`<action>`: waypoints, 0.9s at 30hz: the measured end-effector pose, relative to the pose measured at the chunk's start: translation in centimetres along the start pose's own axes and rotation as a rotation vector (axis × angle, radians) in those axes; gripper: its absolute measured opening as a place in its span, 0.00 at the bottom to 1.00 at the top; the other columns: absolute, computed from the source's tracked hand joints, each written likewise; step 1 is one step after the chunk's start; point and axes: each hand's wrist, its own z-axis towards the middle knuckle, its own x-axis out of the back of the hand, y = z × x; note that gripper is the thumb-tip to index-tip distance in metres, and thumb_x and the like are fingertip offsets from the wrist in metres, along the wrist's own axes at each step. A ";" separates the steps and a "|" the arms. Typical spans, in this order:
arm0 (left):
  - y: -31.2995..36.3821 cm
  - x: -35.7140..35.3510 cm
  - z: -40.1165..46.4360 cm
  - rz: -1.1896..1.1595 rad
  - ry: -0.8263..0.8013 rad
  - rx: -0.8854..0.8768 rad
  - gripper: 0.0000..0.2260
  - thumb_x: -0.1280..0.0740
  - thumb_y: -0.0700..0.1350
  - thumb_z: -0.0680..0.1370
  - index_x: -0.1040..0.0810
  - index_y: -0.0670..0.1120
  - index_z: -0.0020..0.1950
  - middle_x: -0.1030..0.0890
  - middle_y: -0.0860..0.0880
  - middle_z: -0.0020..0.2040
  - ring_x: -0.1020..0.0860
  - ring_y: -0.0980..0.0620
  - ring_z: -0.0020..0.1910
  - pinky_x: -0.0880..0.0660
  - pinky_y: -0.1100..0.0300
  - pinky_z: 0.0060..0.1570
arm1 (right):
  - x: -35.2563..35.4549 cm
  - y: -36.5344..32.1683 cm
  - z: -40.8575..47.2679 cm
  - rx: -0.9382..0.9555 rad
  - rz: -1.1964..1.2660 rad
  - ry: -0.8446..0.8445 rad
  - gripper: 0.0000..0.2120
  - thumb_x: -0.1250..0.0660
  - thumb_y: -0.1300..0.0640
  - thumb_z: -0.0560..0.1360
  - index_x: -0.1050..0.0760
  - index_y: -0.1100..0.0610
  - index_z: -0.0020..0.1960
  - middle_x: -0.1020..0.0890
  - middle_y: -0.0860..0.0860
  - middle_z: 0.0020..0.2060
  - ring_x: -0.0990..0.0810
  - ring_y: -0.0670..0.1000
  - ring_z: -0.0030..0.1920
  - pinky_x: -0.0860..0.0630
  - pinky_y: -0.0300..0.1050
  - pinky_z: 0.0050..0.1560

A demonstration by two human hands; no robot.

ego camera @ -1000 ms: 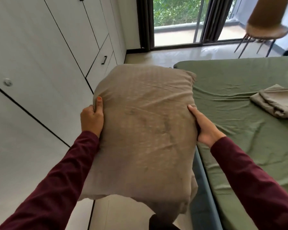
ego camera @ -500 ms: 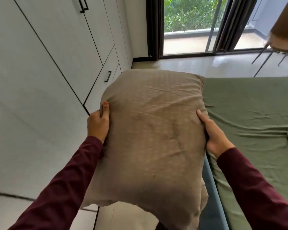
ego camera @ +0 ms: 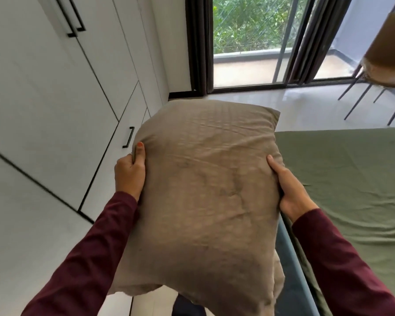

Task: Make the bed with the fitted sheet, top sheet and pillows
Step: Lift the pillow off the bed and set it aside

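A person in dark red sleeves held a taupe pillow [ego camera: 205, 190] up in the air in front of them, one hand on each long side. The left hand [ego camera: 130, 173] gripped the pillow's left edge: its thumb lay flat on the top face, pointing away, while the other fingers curled round the edge and went out of sight underneath. The right hand [ego camera: 287, 188] clasped the right edge in the same way, thumb stretched along the top face and the remaining fingers wrapped under the pillow, hidden from the camera. The pillowcase was creased, and its loose open end hung down at the near side, toward the person's legs.

The pillow hung over the gap between the bed and the wardrobe, its right edge just over the bed's left side. The bed lay to the right, covered by an olive-green fitted sheet [ego camera: 351, 179] with soft wrinkles across it; a strip of blue-grey bed frame [ego camera: 290, 254] showed along its left side, below the right wrist.

To the left stood a white wardrobe [ego camera: 55, 110] with slim black handles and dark seams between its doors and drawers. At the far end of the room, dark curtains [ego camera: 197, 42] framed a sliding glass door [ego camera: 249, 39] with greenery beyond it. A brown chair [ego camera: 388, 53] on thin black legs stood at the far right, on the pale glossy floor [ego camera: 306, 106].
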 end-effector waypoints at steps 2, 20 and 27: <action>0.2 -1.8 3.9 0.000 -0.038 -0.008 0.26 0.41 0.54 0.81 0.40 0.44 0.26 0.38 0.48 0.25 0.40 0.52 0.25 0.42 0.60 0.27 | -1.5 -1.0 2.8 0.008 0.030 0.044 0.16 0.31 0.45 0.74 0.21 0.51 0.59 0.15 0.49 0.50 0.17 0.47 0.52 0.22 0.45 0.54; 7.1 -26.9 35.5 -0.030 -0.263 -0.118 0.26 0.40 0.57 0.79 0.40 0.45 0.27 0.38 0.48 0.26 0.39 0.52 0.26 0.41 0.59 0.27 | -6.7 -16.3 31.3 0.092 0.213 0.253 0.16 0.31 0.46 0.74 0.20 0.53 0.57 0.15 0.50 0.49 0.16 0.49 0.51 0.22 0.47 0.55; 11.5 -38.1 45.4 -0.059 -0.291 -0.116 0.26 0.40 0.58 0.79 0.41 0.46 0.27 0.39 0.49 0.26 0.40 0.52 0.25 0.42 0.60 0.27 | -6.5 -24.9 43.4 0.116 0.212 0.289 0.17 0.31 0.45 0.74 0.20 0.53 0.58 0.15 0.50 0.51 0.17 0.49 0.52 0.22 0.48 0.56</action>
